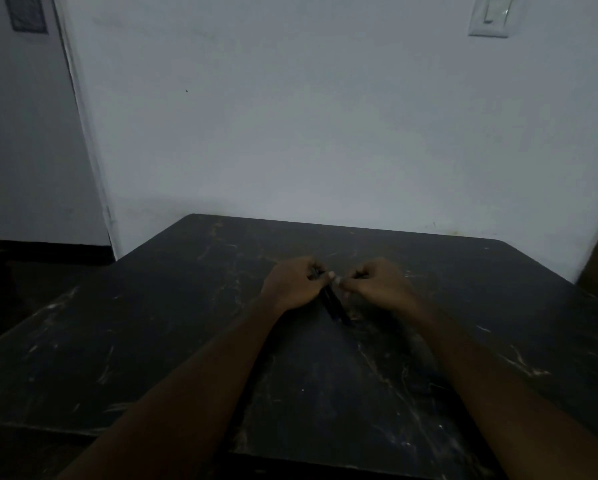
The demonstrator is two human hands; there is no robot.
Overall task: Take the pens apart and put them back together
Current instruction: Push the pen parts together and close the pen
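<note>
The scene is dim. My left hand (pixel 295 284) and my right hand (pixel 373 282) meet over the middle of a dark scratched table (pixel 152 323). My left hand's curled fingers grip a dark pen (pixel 332 303), whose body slants down and to the right below the hand. My right hand's fingers are curled and pinch something small at the pen's upper end; what it is stays hidden between the fingertips. Both forearms reach in from the bottom edge.
The table's far edge runs close to a pale wall (pixel 325 133). A light switch (pixel 489 15) sits high on the right. A doorway or door frame (pixel 82 133) stands at the left, with dark floor beside the table.
</note>
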